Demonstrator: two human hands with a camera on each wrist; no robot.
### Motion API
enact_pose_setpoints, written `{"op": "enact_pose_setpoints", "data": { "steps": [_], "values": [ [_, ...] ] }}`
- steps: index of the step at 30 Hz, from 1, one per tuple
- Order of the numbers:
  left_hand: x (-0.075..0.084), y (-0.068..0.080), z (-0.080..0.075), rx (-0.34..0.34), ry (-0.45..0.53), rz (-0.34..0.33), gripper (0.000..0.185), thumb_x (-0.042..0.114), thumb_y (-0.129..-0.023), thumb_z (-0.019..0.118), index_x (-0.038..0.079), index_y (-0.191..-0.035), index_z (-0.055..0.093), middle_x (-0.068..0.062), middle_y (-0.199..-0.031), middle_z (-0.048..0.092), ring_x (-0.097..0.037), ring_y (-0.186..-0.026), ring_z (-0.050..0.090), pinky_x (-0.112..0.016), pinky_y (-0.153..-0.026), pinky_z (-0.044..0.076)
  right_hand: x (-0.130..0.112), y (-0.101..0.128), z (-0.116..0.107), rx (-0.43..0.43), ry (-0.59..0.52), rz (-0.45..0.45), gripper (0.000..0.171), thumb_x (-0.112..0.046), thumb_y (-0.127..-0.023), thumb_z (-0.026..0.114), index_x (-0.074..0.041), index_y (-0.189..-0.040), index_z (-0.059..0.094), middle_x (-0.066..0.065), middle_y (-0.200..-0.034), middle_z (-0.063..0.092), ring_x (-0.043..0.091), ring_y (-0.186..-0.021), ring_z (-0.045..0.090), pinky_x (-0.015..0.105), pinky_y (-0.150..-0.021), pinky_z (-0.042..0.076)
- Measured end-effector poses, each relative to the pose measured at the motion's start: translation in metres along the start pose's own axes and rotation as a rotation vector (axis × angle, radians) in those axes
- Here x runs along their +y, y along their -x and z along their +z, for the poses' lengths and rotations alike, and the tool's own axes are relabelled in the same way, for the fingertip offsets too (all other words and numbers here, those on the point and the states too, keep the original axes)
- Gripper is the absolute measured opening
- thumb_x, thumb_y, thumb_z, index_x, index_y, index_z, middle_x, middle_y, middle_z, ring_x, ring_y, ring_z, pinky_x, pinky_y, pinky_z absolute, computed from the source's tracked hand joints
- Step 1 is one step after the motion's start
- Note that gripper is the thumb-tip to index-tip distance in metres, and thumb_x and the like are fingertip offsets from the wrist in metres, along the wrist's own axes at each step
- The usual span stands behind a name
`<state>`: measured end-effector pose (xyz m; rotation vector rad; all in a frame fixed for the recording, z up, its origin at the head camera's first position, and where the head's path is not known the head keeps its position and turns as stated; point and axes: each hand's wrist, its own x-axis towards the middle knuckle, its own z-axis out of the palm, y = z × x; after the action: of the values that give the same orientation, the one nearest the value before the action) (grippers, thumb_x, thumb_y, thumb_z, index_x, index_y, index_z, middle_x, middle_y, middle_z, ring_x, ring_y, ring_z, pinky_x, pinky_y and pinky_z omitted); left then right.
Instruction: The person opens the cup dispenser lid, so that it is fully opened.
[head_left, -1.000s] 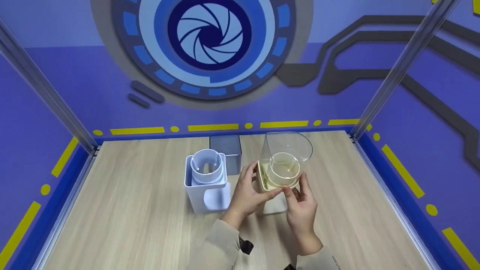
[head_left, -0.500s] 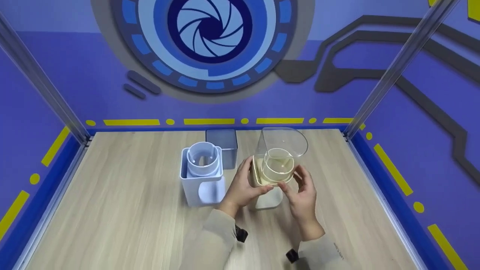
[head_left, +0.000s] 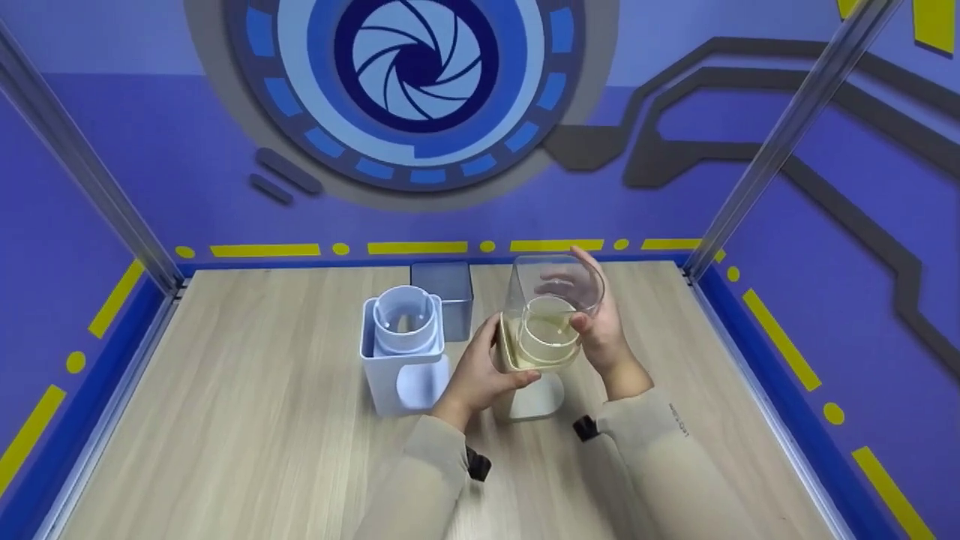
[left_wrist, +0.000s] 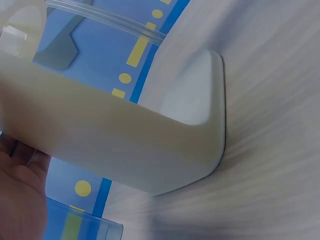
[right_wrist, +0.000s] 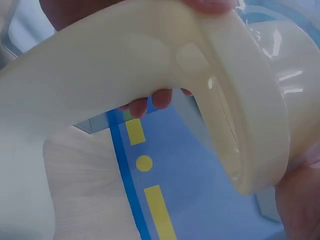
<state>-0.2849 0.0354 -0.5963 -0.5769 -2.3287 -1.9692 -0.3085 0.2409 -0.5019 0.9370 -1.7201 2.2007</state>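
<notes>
In the head view a cream plastic stand (head_left: 508, 401) rises from a flat foot, its wide upper housing carrying a round collar (head_left: 547, 349). A clear plastic cover (head_left: 529, 281), flat on one side and rounded on the other, sits over that collar. My left hand (head_left: 478, 375) grips the housing from the left, thumb along its front edge. My right hand (head_left: 604, 334) holds the cover's right side, fingers behind the clear wall and thumb in front. The right wrist view shows the cream housing (right_wrist: 255, 115) from below, with left-hand fingertips (right_wrist: 161, 98) behind the stem.
Left of the hands stands a light blue stand (head_left: 379, 390) of the same shape, with a round collar on top. Behind it a smoky clear cover (head_left: 457, 311) rests on the wooden table (head_left: 262, 405). Blue printed walls enclose the back and sides.
My right hand has left the housing's front edge and moved up and away to the clear cover's right side. The left hand keeps its grip; the camera view shifts slightly.
</notes>
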Motion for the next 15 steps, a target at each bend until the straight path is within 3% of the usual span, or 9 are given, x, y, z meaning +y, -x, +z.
{"op": "enact_pose_setpoints", "data": {
  "steps": [5,10,15],
  "values": [
    [-0.0004,-0.0016,0.0012,0.025,-0.011,0.021,0.123,0.045,-0.063,0.098,0.004,-0.161,0.035,-0.011,-0.16,0.048,-0.027,-0.146,0.049,-0.046,-0.124,0.039,0.0047,0.0023,0.003,0.066,-0.105,-0.049,0.1,-0.057,-0.074,0.089,-0.009,-0.149,0.043,0.021,-0.122,0.069,0.033,-0.109,0.073,0.04,-0.1,0.06],
    [-0.0007,-0.0019,0.0013,0.038,-0.002,0.023,0.122,0.039,-0.062,0.1,0.005,-0.161,0.036,-0.012,-0.162,0.046,-0.027,-0.148,0.048,-0.044,-0.124,0.039,0.0059,0.0014,0.006,0.097,-0.135,-0.062,0.098,-0.055,-0.073,0.091,-0.008,-0.146,0.047,0.021,-0.119,0.071,0.033,-0.107,0.074,0.041,-0.098,0.061],
    [-0.0023,-0.0006,0.0016,0.037,-0.005,0.019,0.121,0.037,-0.062,0.1,0.006,-0.161,0.036,-0.012,-0.161,0.047,-0.027,-0.147,0.049,-0.043,-0.124,0.04,0.0063,0.0022,0.0065,0.106,-0.091,-0.077,0.101,-0.057,-0.074,0.09,-0.006,-0.148,0.045,0.024,-0.118,0.07,0.034,-0.106,0.074,0.042,-0.097,0.062]
  ]
}}
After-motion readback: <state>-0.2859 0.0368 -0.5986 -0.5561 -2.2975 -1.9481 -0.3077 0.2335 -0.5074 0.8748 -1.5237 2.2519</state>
